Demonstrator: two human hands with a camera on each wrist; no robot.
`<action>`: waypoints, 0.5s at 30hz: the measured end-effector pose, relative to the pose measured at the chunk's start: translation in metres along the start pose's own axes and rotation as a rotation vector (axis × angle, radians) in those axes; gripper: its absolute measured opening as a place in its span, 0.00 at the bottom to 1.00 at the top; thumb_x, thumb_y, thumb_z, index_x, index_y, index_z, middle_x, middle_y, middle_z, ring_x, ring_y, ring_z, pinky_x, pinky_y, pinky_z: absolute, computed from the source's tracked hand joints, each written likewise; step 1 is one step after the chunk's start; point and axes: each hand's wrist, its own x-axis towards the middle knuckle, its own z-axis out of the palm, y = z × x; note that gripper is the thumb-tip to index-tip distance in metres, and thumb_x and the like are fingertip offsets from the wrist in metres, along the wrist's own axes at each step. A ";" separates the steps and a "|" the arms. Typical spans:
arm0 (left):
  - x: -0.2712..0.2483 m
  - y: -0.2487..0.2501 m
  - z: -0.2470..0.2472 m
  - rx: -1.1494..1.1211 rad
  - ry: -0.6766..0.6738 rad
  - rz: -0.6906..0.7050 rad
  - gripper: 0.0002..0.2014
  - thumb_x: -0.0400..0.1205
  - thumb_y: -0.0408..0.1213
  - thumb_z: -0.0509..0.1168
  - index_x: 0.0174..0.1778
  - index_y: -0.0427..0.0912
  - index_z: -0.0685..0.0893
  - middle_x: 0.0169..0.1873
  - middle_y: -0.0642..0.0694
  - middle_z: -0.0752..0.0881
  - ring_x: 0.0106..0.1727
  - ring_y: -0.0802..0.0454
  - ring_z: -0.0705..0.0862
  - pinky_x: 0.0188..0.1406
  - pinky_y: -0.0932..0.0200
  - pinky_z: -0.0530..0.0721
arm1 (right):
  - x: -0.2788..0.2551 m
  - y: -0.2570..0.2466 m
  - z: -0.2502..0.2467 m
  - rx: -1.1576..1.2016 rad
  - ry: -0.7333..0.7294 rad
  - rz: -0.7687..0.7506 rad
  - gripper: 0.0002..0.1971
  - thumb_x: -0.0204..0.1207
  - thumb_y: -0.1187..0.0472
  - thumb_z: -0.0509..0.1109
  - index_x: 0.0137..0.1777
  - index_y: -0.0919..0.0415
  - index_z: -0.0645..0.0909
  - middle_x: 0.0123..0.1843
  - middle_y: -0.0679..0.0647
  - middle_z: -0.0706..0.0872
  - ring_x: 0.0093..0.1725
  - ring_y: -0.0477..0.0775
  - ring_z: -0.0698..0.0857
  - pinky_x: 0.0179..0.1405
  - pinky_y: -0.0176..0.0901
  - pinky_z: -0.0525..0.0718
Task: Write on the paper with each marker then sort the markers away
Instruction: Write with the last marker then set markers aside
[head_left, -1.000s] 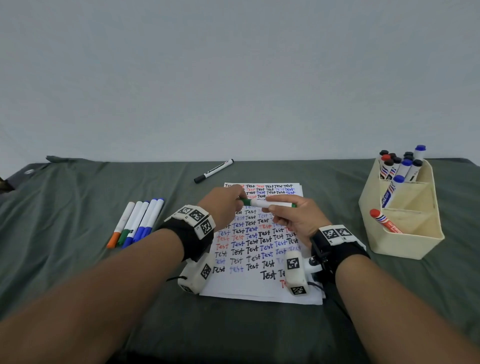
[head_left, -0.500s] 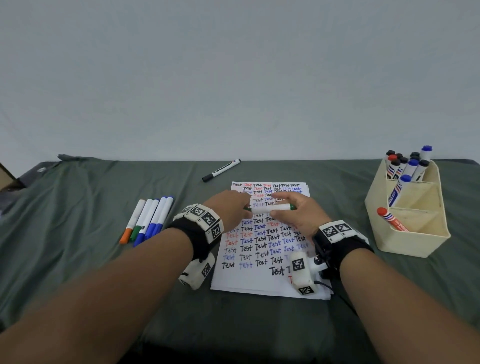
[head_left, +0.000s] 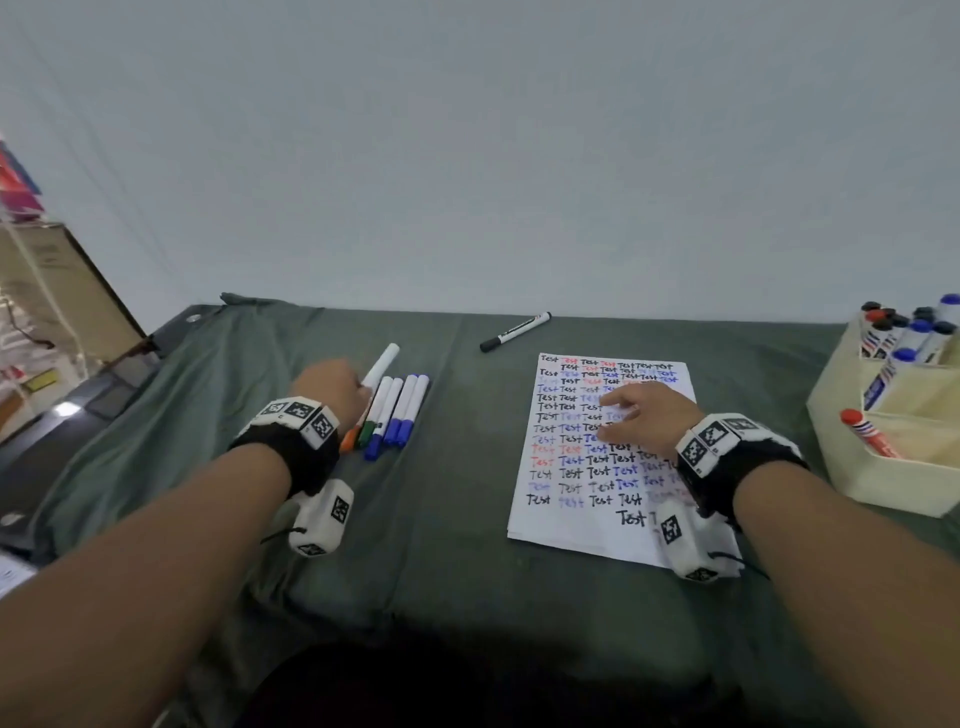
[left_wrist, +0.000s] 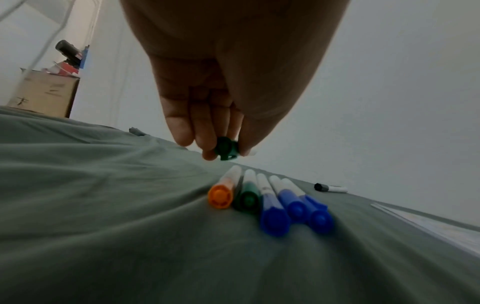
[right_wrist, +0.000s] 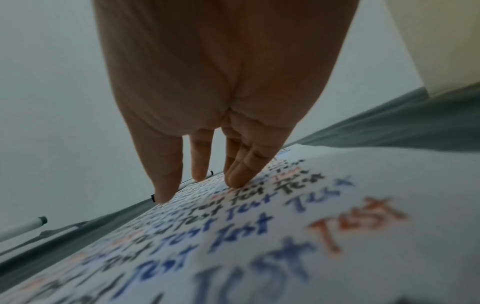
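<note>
My left hand (head_left: 332, 389) pinches a capped green marker (head_left: 382, 365) just above the far end of a row of several markers (head_left: 395, 413) lying on the green cloth. From the left wrist, the green cap (left_wrist: 225, 148) sits between my fingertips, over the orange, green and blue caps (left_wrist: 270, 203) of that row. My right hand (head_left: 639, 415) rests with straight fingers (right_wrist: 239, 176) on the paper (head_left: 571, 525), which is covered in the word "Test" in black, blue and red. It holds nothing.
A black marker (head_left: 514, 331) lies on the cloth beyond the paper. A cream tiered organiser (head_left: 893, 483) at the right edge holds several markers, with a red one (head_left: 867, 434) in its front section. A cardboard box (head_left: 57, 296) stands off the table's left.
My left hand took the green marker from over the paper and carried it left to the marker row. My right hand let go of it and lowered onto the paper. The camera view swung left.
</note>
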 end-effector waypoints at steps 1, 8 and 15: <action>-0.002 -0.008 0.002 0.022 -0.008 -0.023 0.15 0.82 0.48 0.65 0.42 0.41 0.90 0.35 0.44 0.87 0.38 0.42 0.84 0.35 0.57 0.77 | -0.001 -0.002 -0.001 -0.031 -0.008 -0.001 0.27 0.74 0.48 0.80 0.73 0.49 0.81 0.74 0.52 0.81 0.68 0.50 0.82 0.66 0.45 0.79; -0.012 -0.016 0.010 0.093 -0.107 -0.112 0.13 0.79 0.43 0.65 0.32 0.41 0.80 0.30 0.46 0.80 0.30 0.48 0.78 0.27 0.59 0.71 | -0.010 -0.010 -0.009 -0.199 0.004 -0.010 0.22 0.76 0.46 0.78 0.69 0.46 0.83 0.80 0.51 0.75 0.76 0.54 0.76 0.69 0.47 0.75; -0.014 -0.012 0.017 0.019 -0.141 -0.096 0.12 0.85 0.44 0.61 0.55 0.41 0.85 0.55 0.39 0.88 0.52 0.40 0.85 0.46 0.54 0.80 | -0.022 -0.006 -0.016 -0.280 -0.028 0.009 0.23 0.77 0.46 0.77 0.71 0.48 0.82 0.79 0.53 0.75 0.76 0.56 0.75 0.74 0.50 0.74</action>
